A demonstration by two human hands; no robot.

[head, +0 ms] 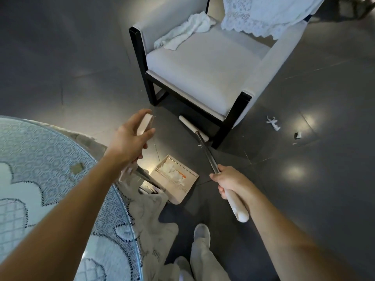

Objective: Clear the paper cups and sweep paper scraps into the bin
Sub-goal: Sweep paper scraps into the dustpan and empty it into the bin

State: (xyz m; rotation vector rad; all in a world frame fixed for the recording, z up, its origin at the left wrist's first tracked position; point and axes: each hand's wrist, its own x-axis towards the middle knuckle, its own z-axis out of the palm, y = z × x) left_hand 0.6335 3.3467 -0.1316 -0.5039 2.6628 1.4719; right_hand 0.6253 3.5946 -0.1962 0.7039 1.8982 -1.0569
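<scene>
A dark grey glossy floor (60, 57) is lying beneath everything, well below both sets of fingers. A white upholstered armchair with a black frame (203, 63) is standing beyond the fingertips of both hands, with a crumpled white cloth (182, 31) lying on its seat. A round glass-topped table covered in white lace (50, 151) is filling the area under the left forearm, behind the left fingers. A long broom with a metal shaft and beige grip (207, 155) is slanting away from the right fingers, its beige head (192, 128) resting on the floor beside the armchair's front leg. A beige rectangular plastic dustpan (176, 196) is sitting on the floor between and below the two hands, its upright handle rising to the left fingers. The left hand (129, 138) is gripping the beige top of that handle, fingers curled round it. The right hand (231, 181) is clasping the broom where shaft meets grip, fingers wrapped closed about it. White paper scraps (172, 172) are lying inside the dustpan, just left of the right fingers. Further white scraps (274, 123) are lying loose on the floor, well to the right of and beyond them.
</scene>
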